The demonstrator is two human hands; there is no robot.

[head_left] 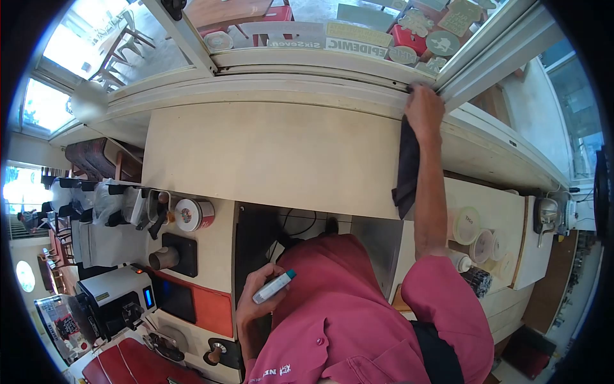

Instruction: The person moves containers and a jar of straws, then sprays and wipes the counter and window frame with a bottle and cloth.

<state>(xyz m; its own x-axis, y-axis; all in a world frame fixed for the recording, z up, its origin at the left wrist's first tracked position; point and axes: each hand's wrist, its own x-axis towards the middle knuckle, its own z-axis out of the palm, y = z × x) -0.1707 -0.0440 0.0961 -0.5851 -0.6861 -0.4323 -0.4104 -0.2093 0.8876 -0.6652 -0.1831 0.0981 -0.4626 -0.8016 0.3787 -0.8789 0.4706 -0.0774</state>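
My right hand (425,110) is stretched far out and presses a dark cloth (407,168) against the sliding window track (307,72). The cloth hangs down from under my palm over the pale counter top (268,153). My left hand (254,308) stays close to my body, fingers curled around a small white bottle with a teal cap (274,286), held slanted. My red shirt fills the lower middle of the view.
To the left stand a round tin (193,214), a metal tamper on a black mat (167,257) and a coffee grinder (118,301). Lidded cups (465,225) and a kettle (547,212) sit on the right. Stickers cover the glass above.
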